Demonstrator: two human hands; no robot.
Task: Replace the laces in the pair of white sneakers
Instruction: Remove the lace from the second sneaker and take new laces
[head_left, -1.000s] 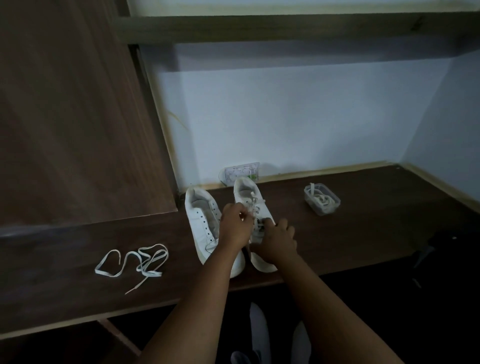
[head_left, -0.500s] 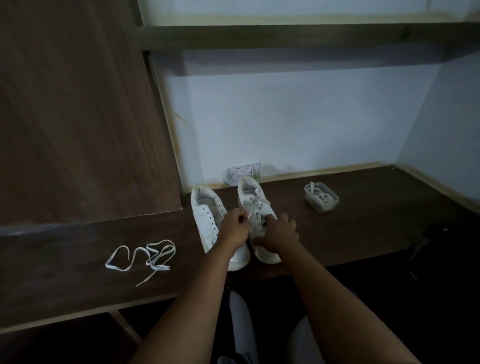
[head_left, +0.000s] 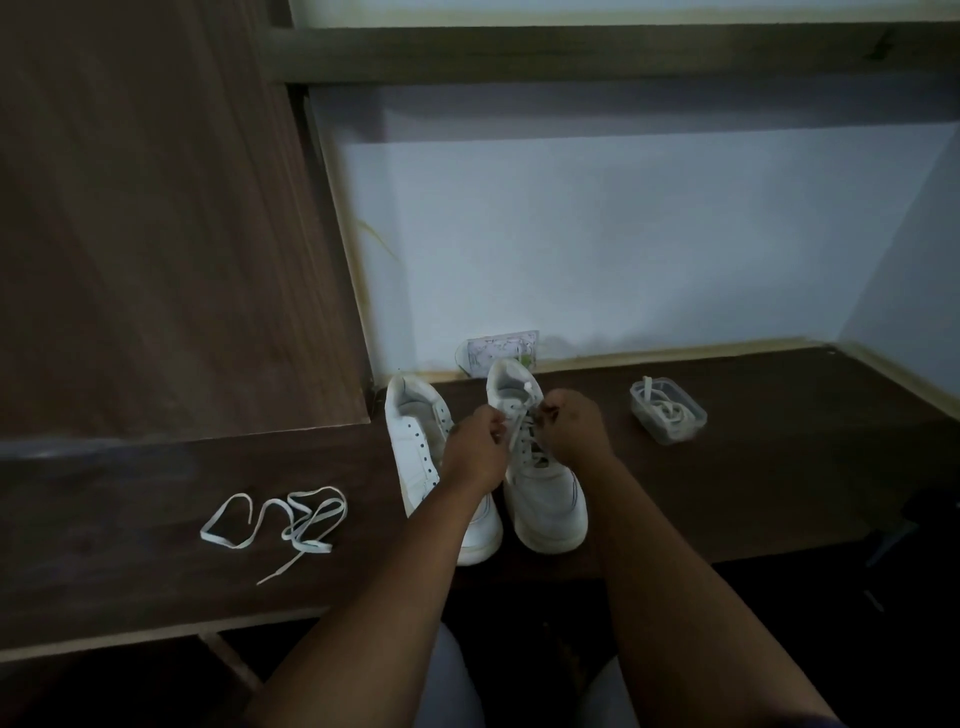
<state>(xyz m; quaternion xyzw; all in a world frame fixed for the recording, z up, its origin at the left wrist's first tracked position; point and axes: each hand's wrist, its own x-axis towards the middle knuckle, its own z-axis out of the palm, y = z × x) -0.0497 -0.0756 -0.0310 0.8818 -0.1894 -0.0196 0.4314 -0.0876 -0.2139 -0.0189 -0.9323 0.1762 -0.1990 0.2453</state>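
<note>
Two white sneakers sit side by side on the dark wooden desk (head_left: 727, 499), toes toward the near edge. Both hands work over the right sneaker (head_left: 545, 493): the left hand (head_left: 475, 449) pinches a lace end at its upper eyelets, the right hand (head_left: 574, 428) pinches the lace just opposite. The left sneaker (head_left: 415, 441), unlaced, lies partly beneath the left forearm. A loose lace (head_left: 291, 519) lies far left; a clear tub (head_left: 668, 418) holding laces stands right.
</note>
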